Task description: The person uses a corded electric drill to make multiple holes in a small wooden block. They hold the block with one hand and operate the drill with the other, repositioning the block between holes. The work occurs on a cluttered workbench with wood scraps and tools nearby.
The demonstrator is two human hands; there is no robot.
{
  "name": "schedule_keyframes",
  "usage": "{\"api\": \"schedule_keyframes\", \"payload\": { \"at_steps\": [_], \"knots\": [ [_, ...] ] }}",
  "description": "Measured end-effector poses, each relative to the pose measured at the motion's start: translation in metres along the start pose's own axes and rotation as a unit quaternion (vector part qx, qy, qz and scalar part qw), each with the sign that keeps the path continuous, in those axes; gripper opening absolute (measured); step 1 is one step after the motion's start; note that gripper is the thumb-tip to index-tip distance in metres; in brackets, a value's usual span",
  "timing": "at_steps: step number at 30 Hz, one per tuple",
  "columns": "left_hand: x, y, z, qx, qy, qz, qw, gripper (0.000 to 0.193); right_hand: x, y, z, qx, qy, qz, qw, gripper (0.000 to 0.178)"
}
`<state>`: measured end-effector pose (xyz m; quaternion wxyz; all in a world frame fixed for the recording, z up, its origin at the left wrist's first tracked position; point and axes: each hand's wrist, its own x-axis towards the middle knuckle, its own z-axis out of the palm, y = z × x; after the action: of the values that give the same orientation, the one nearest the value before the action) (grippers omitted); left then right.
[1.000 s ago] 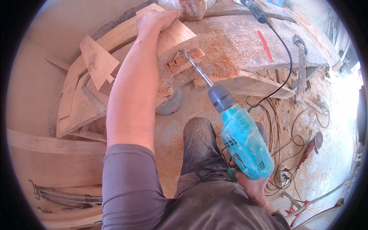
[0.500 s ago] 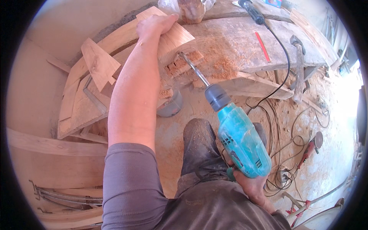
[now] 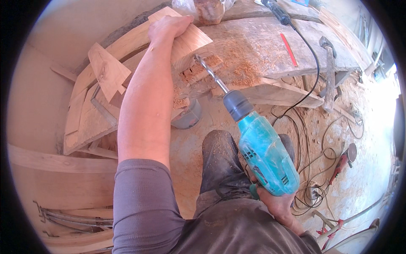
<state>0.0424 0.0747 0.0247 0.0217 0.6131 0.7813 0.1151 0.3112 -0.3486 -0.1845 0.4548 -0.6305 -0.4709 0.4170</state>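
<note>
Left hand [image 3: 170,28]: fingers clamped on block [image 3: 192,41]. Right hand [image 3: 277,206]: fingers clamped on drill [image 3: 267,152]. Bit [image 3: 213,75] tip sits at block's end face.

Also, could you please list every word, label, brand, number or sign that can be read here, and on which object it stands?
No text can be read in this view.
Teal drill in the right hand: dark patch on its side; any lettering there is too small and blurred to read.
Blue object at the top edge: cut off, nothing readable.
</note>
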Motion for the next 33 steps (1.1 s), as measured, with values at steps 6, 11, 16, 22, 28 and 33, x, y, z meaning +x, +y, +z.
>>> {"api": "schedule_keyframes", "payload": {
  "at_steps": [6, 11, 16, 22, 28, 33],
  "knots": [
    [0.004, -0.007, 0.008, -0.03, 0.041, 0.007, 0.999, 0.091, 0.0, -0.004, 0.001, -0.013, 0.002, -0.019, 1.0, 0.074],
    [0.011, -0.007, 0.009, -0.04, 0.025, 0.009, 0.999, 0.092, -0.001, -0.007, 0.0, -0.007, -0.011, -0.026, 1.0, 0.074],
    [0.014, -0.009, 0.007, -0.04, 0.009, 0.02, 0.999, 0.091, -0.002, -0.002, 0.0, -0.017, -0.011, -0.065, 0.998, 0.077],
    [0.009, -0.007, 0.011, -0.015, 0.043, -0.001, 0.999, 0.093, 0.004, -0.039, 0.004, -0.103, 0.034, -0.237, 0.966, 0.082],
    [-0.004, -0.001, 0.003, -0.031, 0.034, -0.001, 0.999, 0.094, 0.005, -0.048, 0.001, -0.061, 0.029, -0.258, 0.964, 0.083],
    [-0.005, -0.001, 0.002, -0.013, 0.043, -0.006, 0.999, 0.093, 0.004, -0.059, -0.005, -0.075, 0.03, -0.254, 0.964, 0.079]
  ]
}}
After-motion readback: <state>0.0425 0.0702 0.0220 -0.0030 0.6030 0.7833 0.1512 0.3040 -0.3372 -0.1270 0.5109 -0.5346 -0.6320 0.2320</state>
